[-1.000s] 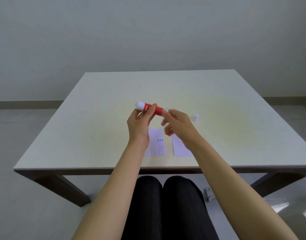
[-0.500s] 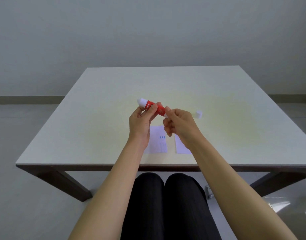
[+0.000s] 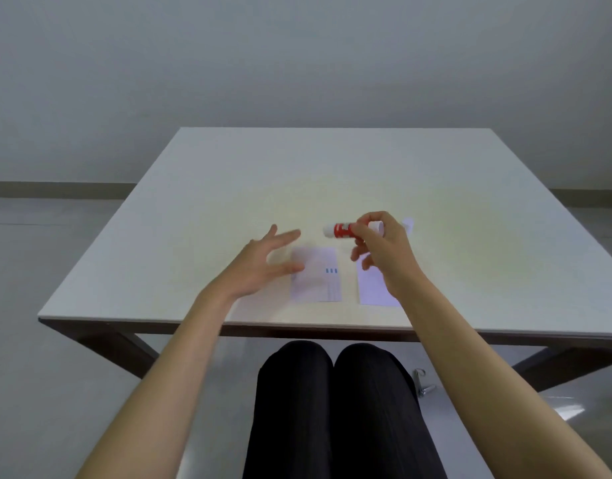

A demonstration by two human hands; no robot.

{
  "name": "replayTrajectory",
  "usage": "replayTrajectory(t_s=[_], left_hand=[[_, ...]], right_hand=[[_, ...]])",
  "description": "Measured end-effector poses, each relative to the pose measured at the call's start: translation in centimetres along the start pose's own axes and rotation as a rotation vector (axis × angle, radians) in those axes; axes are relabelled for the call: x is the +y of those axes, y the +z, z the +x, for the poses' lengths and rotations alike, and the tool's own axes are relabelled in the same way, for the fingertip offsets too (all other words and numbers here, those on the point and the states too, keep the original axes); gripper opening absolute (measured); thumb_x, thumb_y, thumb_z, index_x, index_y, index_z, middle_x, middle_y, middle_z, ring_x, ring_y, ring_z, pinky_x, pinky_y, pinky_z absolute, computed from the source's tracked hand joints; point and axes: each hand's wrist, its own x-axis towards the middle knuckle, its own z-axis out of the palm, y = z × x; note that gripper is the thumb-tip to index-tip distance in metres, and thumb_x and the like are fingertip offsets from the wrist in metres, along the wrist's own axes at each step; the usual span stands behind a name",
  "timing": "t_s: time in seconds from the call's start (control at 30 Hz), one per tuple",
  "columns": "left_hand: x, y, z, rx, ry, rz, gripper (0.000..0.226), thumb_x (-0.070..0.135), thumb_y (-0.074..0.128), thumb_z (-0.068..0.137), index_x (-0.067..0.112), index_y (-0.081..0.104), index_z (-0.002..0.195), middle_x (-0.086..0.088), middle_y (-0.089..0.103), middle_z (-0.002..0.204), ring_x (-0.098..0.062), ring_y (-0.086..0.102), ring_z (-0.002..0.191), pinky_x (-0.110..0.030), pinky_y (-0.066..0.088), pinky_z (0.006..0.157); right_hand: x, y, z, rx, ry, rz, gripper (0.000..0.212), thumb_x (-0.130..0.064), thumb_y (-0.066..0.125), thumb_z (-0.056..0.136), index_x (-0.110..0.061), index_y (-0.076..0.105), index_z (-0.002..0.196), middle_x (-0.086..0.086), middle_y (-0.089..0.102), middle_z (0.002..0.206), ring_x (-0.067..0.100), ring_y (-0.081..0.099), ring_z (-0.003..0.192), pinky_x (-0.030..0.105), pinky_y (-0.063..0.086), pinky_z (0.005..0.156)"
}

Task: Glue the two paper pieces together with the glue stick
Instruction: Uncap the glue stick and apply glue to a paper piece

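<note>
The right hand is gripping the glue stick, holding it above the table with its long axis lying roughly level, white glue end pointing left. The left hand is hovering with fingers spread, holding nothing, at the left edge of the printed paper piece. The plain paper piece is lying just beside it, directly under the right hand (so nearer the glue). No containers are showing; the small white cap is sitting just beyond the right hand.
</note>
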Motion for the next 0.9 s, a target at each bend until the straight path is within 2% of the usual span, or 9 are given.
replayTrajectory(t_s=[0.1,0.23,0.33,0.4,0.47,0.6,0.67,0.77,0.9], left_hand=[[-1.5,0.4,-0.1,-0.163,0.013,0.387,0.079,0.052,0.056,0.084,0.027,0.019,0.149,0.012,0.011,0.159,-0.012,-0.008,0.147,-0.047,-0.01,0.117],[-2.2,1.1,0.2,-0.201,0.044,0.618,0.087,0.065,0.047,0.082,0.033,0.004,0.15,0.011,-0.009,0.16,-0.016,-0.02,0.145,-0.049,-0.014,0.115],[-2.4,0.9,0.4,-0.197,0.038,0.639,0.089,0.069,0.047,0.078,0.035,0.005,0.15,0.012,-0.01,0.16,-0.016,-0.021,0.145,-0.05,-0.014,0.115],[-2.4,0.9,0.5,-0.188,0.045,0.628,0.09,0.069,0.049,0.077,0.037,0.006,0.149,0.013,-0.01,0.159,-0.015,-0.021,0.145,-0.05,-0.015,0.115],[-2.4,1.0,0.5,-0.188,0.043,0.611,0.089,0.069,0.05,0.077,0.038,0.007,0.149,0.013,-0.009,0.16,-0.015,-0.021,0.145,-0.049,-0.015,0.115],[-2.4,1.0,0.5,-0.192,0.027,0.598,0.089,0.067,0.051,0.077,0.036,0.01,0.149,0.012,-0.008,0.16,-0.014,-0.019,0.145,-0.05,-0.014,0.115],[-2.5,1.0,0.5,-0.192,0.022,0.595,0.089,0.067,0.051,0.077,0.036,0.009,0.149,0.013,-0.009,0.16,-0.014,-0.019,0.145,-0.05,-0.015,0.115],[-2.7,1.2,0.5,-0.183,0.01,0.577,0.089,0.068,0.052,0.076,0.037,0.009,0.149,0.013,-0.009,0.16,-0.013,-0.019,0.145,-0.049,-0.016,0.114],[-2.7,1.1,0.5,-0.176,0.015,0.566,0.089,0.068,0.053,0.076,0.038,0.011,0.148,0.011,-0.006,0.16,-0.014,-0.017,0.146,-0.049,-0.016,0.114]], right_hand=[[1.5,0.4,-0.2,-0.023,-0.077,-0.323,0.017,-0.023,0.061,0.082,-0.017,0.066,0.098,0.001,0.06,0.069,0.005,0.058,0.047,0.017,0.043,0.046],[2.5,1.9,-0.6,-0.039,-0.239,-0.602,0.023,-0.026,0.062,0.084,-0.019,0.069,0.105,-0.009,0.06,0.084,0.013,0.057,0.08,0.021,0.041,0.071],[2.7,2.5,-1.3,-0.113,-0.408,-0.737,0.023,-0.025,0.062,0.085,-0.018,0.071,0.104,0.001,0.063,0.086,0.015,0.053,0.074,0.024,0.041,0.068],[2.8,2.7,-1.9,-0.241,-0.458,-0.736,0.019,-0.026,0.063,0.082,-0.022,0.072,0.098,0.003,0.064,0.081,0.01,0.051,0.064,0.016,0.039,0.061],[2.8,2.7,-1.8,-0.274,-0.444,-0.721,0.018,-0.026,0.064,0.082,-0.022,0.073,0.096,0.002,0.066,0.083,0.003,0.048,0.061,0.01,0.038,0.061],[2.0,1.7,-0.4,-0.057,-0.35,-0.737,0.025,-0.023,0.064,0.083,-0.012,0.071,0.104,0.003,0.07,0.097,0.007,0.05,0.075,0.015,0.035,0.066],[1.7,1.5,-0.6,-0.145,-0.352,-0.782,0.024,-0.025,0.063,0.083,-0.013,0.072,0.102,0.001,0.069,0.095,0.011,0.051,0.077,0.021,0.041,0.065],[1.4,1.6,-1.3,-0.343,-0.365,-0.794,0.02,-0.028,0.064,0.08,-0.019,0.073,0.094,0.0,0.067,0.086,0.007,0.051,0.067,0.011,0.038,0.051],[1.2,1.2,-0.2,-0.232,-0.316,-0.757,0.022,-0.027,0.064,0.082,-0.015,0.073,0.099,0.0,0.069,0.091,0.005,0.05,0.068,0.01,0.037,0.061]])
